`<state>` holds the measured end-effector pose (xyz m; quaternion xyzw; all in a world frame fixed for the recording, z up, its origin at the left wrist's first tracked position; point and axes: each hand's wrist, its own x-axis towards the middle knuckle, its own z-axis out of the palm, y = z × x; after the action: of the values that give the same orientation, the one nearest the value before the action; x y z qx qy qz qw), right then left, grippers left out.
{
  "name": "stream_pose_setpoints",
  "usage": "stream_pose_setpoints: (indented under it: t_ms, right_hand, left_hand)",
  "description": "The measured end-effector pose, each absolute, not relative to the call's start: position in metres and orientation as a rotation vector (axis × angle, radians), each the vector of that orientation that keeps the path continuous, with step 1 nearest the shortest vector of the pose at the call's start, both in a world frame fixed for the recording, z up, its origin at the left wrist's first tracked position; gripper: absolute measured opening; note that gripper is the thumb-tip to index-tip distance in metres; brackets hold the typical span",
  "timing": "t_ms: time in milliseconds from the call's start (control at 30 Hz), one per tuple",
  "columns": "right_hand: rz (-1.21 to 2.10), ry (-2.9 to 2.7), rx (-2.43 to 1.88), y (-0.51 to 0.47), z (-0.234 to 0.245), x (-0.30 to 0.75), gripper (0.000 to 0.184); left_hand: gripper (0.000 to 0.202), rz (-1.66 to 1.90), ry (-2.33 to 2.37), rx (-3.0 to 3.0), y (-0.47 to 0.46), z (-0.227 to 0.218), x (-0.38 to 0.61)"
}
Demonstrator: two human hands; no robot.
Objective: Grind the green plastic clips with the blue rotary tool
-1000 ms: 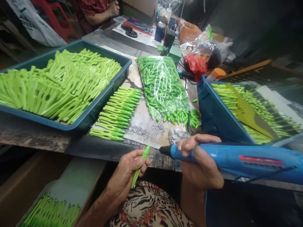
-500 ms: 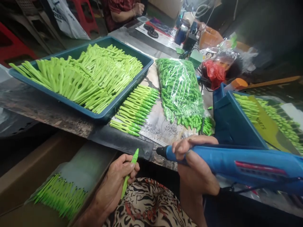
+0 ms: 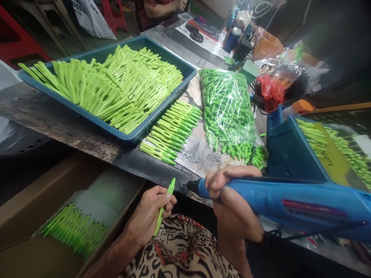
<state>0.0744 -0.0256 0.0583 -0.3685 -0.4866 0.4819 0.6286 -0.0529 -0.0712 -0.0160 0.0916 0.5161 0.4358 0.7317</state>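
Observation:
My left hand [image 3: 156, 208] pinches a slim green plastic piece [image 3: 171, 187] with a darker, pointed tip aimed up and away from me. In my right hand [image 3: 234, 204] lies a blue electric screwdriver [image 3: 278, 200], its black nose [image 3: 193, 186] pointing left toward the piece, a short gap apart. Beyond my hands, a row of similar green pieces [image 3: 171, 131] lies side by side on the table. Small metal screws [image 3: 213, 159] are scattered on a pale sheet beside them. A clear bag [image 3: 227, 108] of green pointed tips rests just behind the screws.
A blue tray [image 3: 127, 137] heaped with light green parts stands at the left. At the right is a blue bin [image 3: 295, 154] with more green parts. A bag of green pieces [image 3: 75, 227] sits in a cardboard box [image 3: 17, 208] below. Another person's arm [image 3: 162, 9] shows far back.
The whole view has shifted slightly, with the table things now farther right. The screwdriver's nose is a little nearer the green piece. Both hands keep their grip.

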Motion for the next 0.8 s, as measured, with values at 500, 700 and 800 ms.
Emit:
stream_pose_setpoints:
  t_ms: [500,700,800]
  right_hand:
    - [1.115,-1.175,-0.864,-0.026,0.061,0.058,0.022]
    - [1.102,-1.167,-0.887,-0.024,0.058,0.055,0.021]
    - [1.092,-1.172,-0.909,-0.024,0.056,0.055,0.021]
  left_hand:
    - [0.026,1.013,1.172,0.244,-0.069,-0.02,-0.044]
    - [0.029,1.003,1.19,0.223,-0.067,-0.019,-0.043]
    - [0.029,1.0,1.184,0.224,-0.067,-0.019,-0.043]
